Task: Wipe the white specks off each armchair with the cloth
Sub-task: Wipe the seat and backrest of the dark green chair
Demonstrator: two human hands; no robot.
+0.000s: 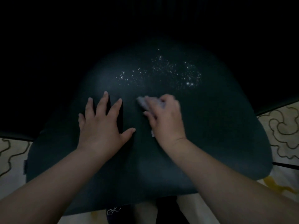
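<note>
White specks [161, 71] lie scattered across the far half of the dark armchair seat [210, 126], just beyond both hands. The right hand [165, 117] curls round a bunched cloth [143, 102], pressing it to the seat, probably to sweep toward the specks. The left hand [102, 122] lies flat, fingers spread, likely steadying the cushion.

My left hand [103, 125] lies flat with spread fingers on the dark armchair seat [210, 135] and blocks the way to the left. Between my right hand [165, 117] with the cloth [142, 102] and the white specks [161, 70] the seat is bare. To the right the seat is also free.
</note>
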